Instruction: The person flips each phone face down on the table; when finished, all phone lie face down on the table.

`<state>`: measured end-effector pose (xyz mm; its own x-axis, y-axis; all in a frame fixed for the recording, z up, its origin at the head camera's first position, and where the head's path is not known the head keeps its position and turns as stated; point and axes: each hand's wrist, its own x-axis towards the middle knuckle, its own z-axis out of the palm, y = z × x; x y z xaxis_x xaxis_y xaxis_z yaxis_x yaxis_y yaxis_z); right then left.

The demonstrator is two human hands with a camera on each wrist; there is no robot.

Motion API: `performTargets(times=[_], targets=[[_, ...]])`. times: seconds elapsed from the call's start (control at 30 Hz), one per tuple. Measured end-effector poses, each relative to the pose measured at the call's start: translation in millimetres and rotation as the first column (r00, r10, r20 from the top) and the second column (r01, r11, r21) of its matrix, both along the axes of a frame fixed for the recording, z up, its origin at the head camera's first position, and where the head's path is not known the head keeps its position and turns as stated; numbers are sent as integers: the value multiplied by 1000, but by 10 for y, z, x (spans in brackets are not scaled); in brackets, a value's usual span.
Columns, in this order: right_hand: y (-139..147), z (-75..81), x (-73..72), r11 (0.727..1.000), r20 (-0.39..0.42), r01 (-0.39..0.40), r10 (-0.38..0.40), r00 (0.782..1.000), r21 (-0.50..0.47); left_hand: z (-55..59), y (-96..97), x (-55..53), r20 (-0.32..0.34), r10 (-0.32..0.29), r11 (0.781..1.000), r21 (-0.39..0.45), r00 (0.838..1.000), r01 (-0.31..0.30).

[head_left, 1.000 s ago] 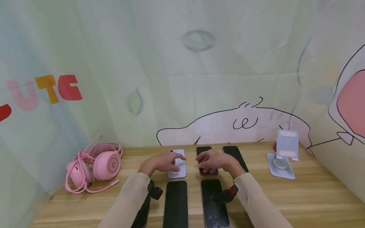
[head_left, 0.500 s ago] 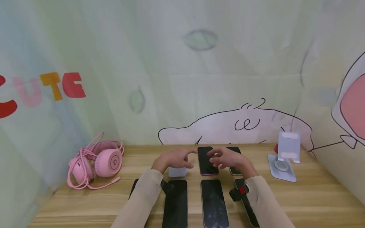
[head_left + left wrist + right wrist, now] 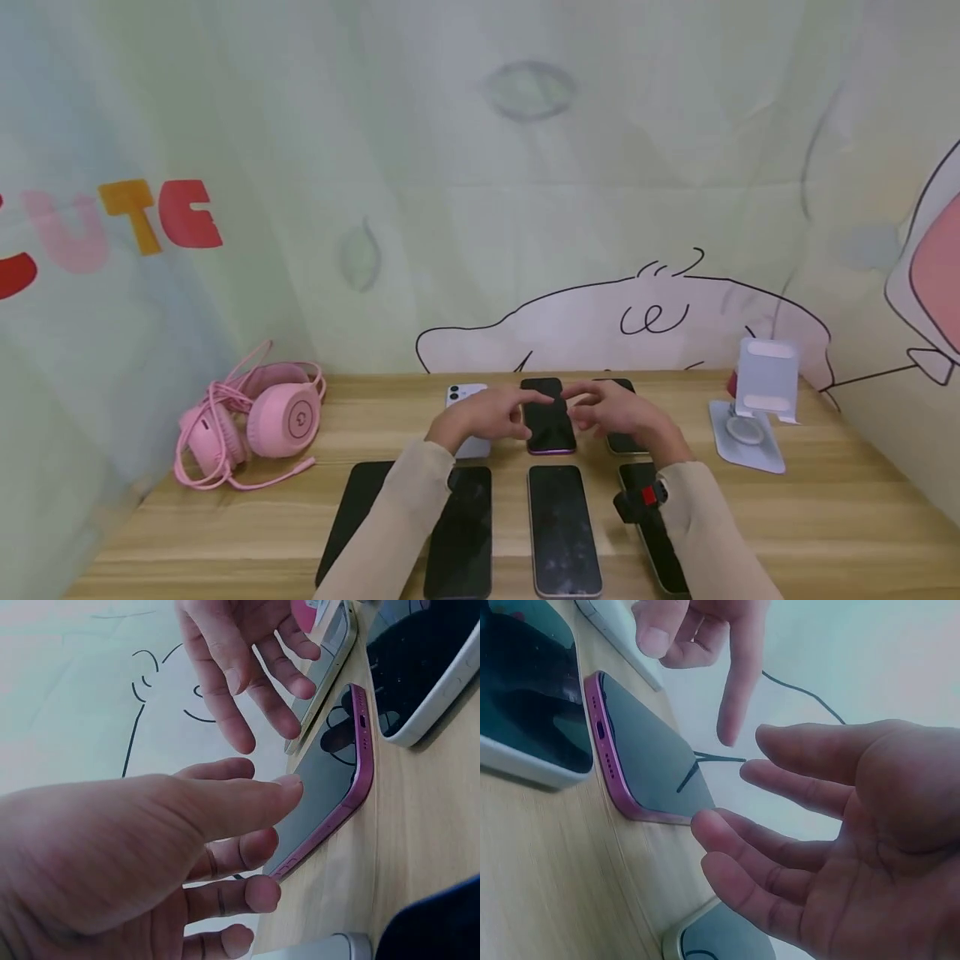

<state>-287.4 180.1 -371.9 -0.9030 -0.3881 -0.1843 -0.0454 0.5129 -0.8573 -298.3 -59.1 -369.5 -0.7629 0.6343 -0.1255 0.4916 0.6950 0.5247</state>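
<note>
Plain cream long sleeves (image 3: 397, 525); the right cuff (image 3: 684, 483) carries a dark strap (image 3: 662, 492) with a boxy black camera (image 3: 625, 507) and a red patch (image 3: 649, 497), the left cuff (image 3: 429, 463) a small dark band (image 3: 452, 480)

A phone (image 3: 324, 789) gleams glossy and glass-like on a smooth, wood-grained table (image 3: 225, 542), with smooth, plastic-looking headphones (image 3: 280, 421) and a matt, creased cloth backdrop (image 3: 300, 125).

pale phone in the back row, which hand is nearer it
Left: the left hand partly hides the pale phone in the head view; the right hand is well to its right.
</note>
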Motion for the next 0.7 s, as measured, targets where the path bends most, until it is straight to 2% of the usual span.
performTargets(times=[0.23, 0.43, 0.7], targets=[[49, 35, -20, 999, 37, 14, -15, 999, 41, 23, -17, -15, -25, 23, 999, 42, 999, -22], [17, 17, 0, 996, 52, 30, -34, 998, 80, -26, 19, 11, 21, 26, 999, 42, 999, -27], [-6, -9, 1, 998, 59, 39, -43, 997, 59, -50, 72, -2, 43, 91, 996, 9, 995, -91]])
